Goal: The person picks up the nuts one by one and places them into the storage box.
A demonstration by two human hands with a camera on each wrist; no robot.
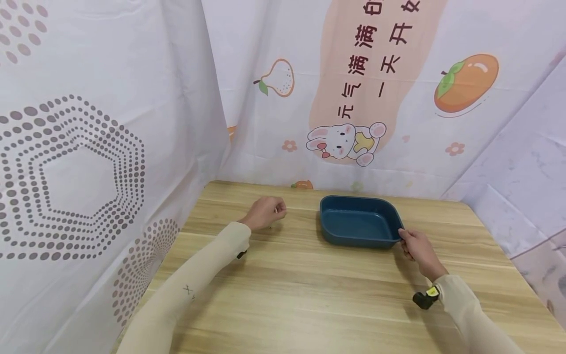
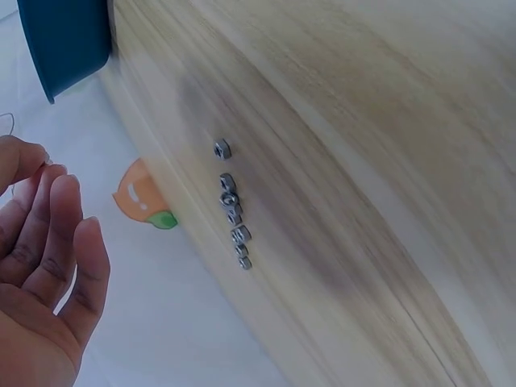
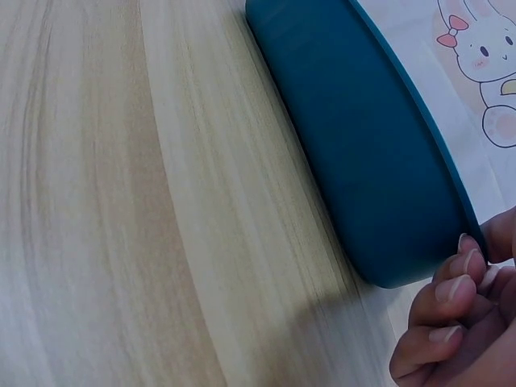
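A dark blue rectangular tray (image 1: 360,242) sits on the wooden table toward its far side. My right hand (image 1: 417,250) grips the tray's near right corner, thumb at the rim and curled fingers against the outer wall, as the right wrist view shows close up. To the left of the tray, my left hand (image 1: 265,212) is held over the table with thumb and forefinger pinched together. A thin thread (image 2: 11,121) loops from those fingertips in the left wrist view. Several small metal nuts (image 2: 229,199) form a row against the tabletop there, mostly hidden by the hand in the head view.
The wooden table (image 1: 309,300) ends at a printed cloth (image 1: 265,142) hanging along its back. Another patterned cloth (image 1: 172,113) hangs close by the left side. A pale cloth (image 1: 526,162) borders the right. A black wrist device (image 1: 425,298) juts from the right sleeve.
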